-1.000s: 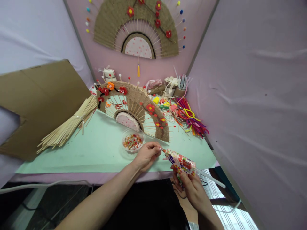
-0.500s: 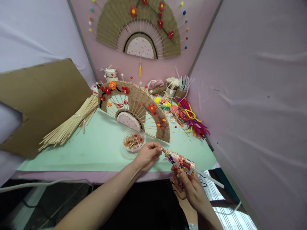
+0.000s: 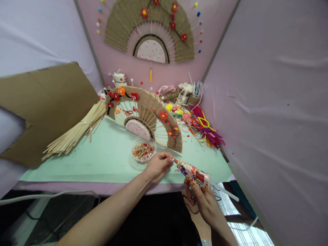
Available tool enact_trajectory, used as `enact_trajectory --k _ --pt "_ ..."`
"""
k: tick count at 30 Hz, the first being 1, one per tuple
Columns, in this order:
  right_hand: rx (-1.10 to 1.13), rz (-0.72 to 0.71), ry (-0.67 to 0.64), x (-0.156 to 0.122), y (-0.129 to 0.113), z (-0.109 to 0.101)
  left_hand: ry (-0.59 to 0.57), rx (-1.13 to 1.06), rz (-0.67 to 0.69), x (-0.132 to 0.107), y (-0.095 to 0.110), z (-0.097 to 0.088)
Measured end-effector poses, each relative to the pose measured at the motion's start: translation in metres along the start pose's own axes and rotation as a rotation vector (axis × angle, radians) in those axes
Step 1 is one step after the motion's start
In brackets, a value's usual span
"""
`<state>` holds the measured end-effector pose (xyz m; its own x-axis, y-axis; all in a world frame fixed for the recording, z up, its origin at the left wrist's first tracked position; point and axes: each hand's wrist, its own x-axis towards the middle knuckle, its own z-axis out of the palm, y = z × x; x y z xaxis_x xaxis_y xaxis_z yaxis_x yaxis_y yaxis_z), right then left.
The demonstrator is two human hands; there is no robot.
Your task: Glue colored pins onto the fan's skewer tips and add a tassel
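Note:
My right hand (image 3: 202, 198) is wrapped round the handle of a flower-patterned hot glue gun (image 3: 193, 172), with a clear glue stick (image 3: 227, 192) jutting from its back end. The gun's nozzle points left and meets the fingertips of my left hand (image 3: 160, 165). Those fingertips are pinched together on something tiny and pale that I cannot make out. Just behind my left hand stands a clear round tub (image 3: 143, 152) of red, orange and clear beads. Beyond it a woven fan (image 3: 143, 92) with red and orange flowers leans over the table.
On the green tabletop (image 3: 102, 153) a bundle of thin sticks (image 3: 74, 133) lies left beside a cardboard sheet (image 3: 48, 106). Colourful pipe cleaners (image 3: 206, 131) and a cup of glue sticks (image 3: 196, 94) sit back right. Another fan (image 3: 151, 30) hangs on the pink wall.
The whole view has shifted very slightly. Both hands and the glue gun keep almost the same pose, nozzle still at my left fingertips.

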<state>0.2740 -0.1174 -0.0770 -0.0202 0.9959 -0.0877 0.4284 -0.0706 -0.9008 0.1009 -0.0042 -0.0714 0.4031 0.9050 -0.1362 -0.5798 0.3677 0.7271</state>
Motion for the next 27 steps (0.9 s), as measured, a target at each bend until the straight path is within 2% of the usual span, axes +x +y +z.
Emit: enact_trajectory --k 8,21,27 --pt "0.027 0.033 0.030 0.0011 -0.0103 0.0009 0.017 0.011 -0.010 -0.0006 0.0008 0.0025" --pt "-0.040 -0.023 0.018 0.0007 -0.0039 -0.0009 0.031 0.021 -0.023 -0.0005 0.0012 0.0020" --pt "-0.049 -0.033 0.052 0.0004 -0.0033 -0.0017 -0.003 -0.013 0.006 -0.0008 0.0011 0.0027"
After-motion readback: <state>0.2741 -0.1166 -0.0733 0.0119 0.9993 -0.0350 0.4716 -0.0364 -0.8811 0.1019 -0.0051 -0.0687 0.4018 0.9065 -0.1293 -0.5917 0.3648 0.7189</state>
